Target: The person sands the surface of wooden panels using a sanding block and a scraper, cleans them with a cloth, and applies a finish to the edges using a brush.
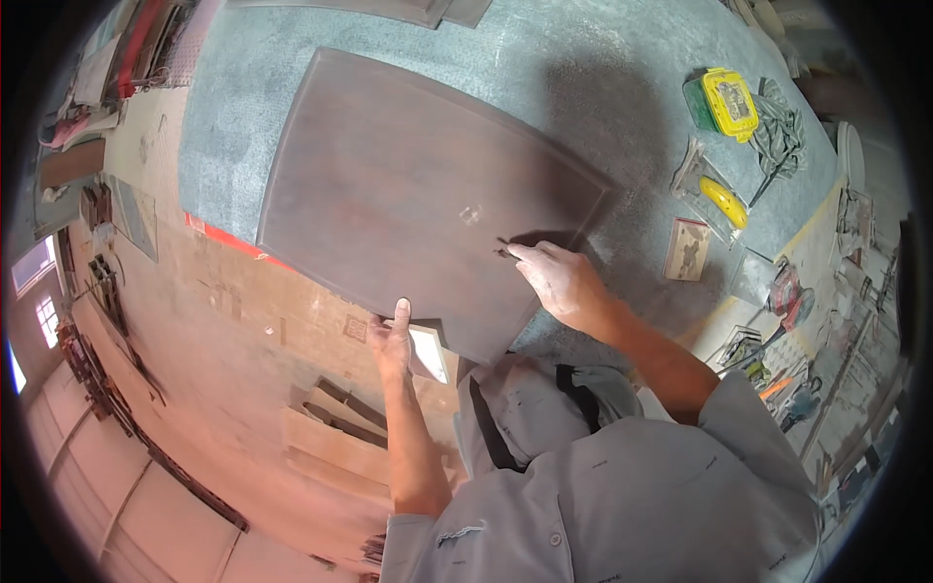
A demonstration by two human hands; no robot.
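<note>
A large dark brown panel (389, 165) with a bevelled border lies at a slant on the blue-grey table top (228, 136), its near edge overhanging. My left hand (391, 340) grips that near edge, thumb on the top face and fingers at the rim, partly hidden. Over the panel's right part, my right hand (562, 284) is closed in a pinch. Small dark bits show at its fingertips, but what it holds is too small to make out. A pale patch (470, 214) marks the surface close by. Beside my left wrist a white flat piece (428, 354) shows below the edge.
To the right lie a yellow-lidded green box (729, 103), a crumpled striped cloth (777, 136), a yellow oblong thing (724, 202) and a small framed-looking card (687, 249). Tools (792, 296) crowd the right side. Brown boards (340, 413) lie lower left. Another panel (398, 10) sits at the far edge.
</note>
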